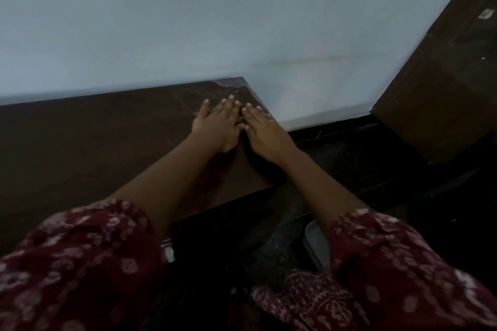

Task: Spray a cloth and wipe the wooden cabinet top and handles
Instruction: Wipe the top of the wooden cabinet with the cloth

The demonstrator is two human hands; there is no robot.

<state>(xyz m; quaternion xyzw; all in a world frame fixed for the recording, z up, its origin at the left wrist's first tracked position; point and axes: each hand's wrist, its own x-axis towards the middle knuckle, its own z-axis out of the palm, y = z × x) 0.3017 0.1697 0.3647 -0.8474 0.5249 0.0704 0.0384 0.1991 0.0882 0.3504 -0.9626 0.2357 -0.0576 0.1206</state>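
Observation:
The dark wooden cabinet top [94, 137] runs along the wall, and its right end is near the middle of the view. My left hand [217, 123] and my right hand [262, 131] lie flat side by side near the far right corner, fingers stretched out. A sliver of dark greenish cloth [240, 120] shows between them; the rest is hidden under the palms. A dull smeared patch [207, 90] marks the wood just beyond the fingertips. No spray bottle is in view. A small pale metal piece [169, 253] shows on the cabinet's front edge.
A pale blue wall [242, 21] stands right behind the cabinet. A dark wooden panel or door [443, 94] rises at the right. The dark floor [363, 166] lies beside the cabinet's right end, with a pale grey object [316, 240] low down by my right sleeve.

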